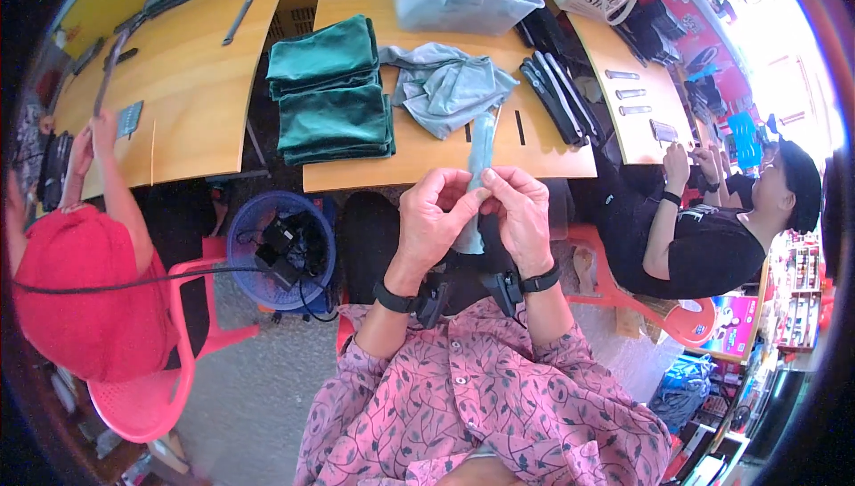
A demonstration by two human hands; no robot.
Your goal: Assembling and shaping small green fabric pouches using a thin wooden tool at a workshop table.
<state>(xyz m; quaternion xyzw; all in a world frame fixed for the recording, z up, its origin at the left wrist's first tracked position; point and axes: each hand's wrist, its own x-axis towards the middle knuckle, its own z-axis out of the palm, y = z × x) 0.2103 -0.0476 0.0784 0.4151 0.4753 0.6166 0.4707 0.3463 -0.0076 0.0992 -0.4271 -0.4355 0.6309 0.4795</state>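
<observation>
Above my lap, just short of the table's front edge, both hands pinch a narrow pale blue-green fabric strip. My left hand grips it with thumb and fingers from one side. From the other side my right hand holds it, the two thumbs close together. One end of the strip reaches up over the table edge toward a crumpled grey-green cloth; whether they are joined I cannot tell. Its other end hangs below my fingers. Two stacks of folded dark green velvety fabric lie left of the cloth.
A translucent bin of similar cloth stands at the table's back. Dark folded strips lie at right. Below left is a blue basket with black items. People sit at both sides, by a red chair and an orange chair.
</observation>
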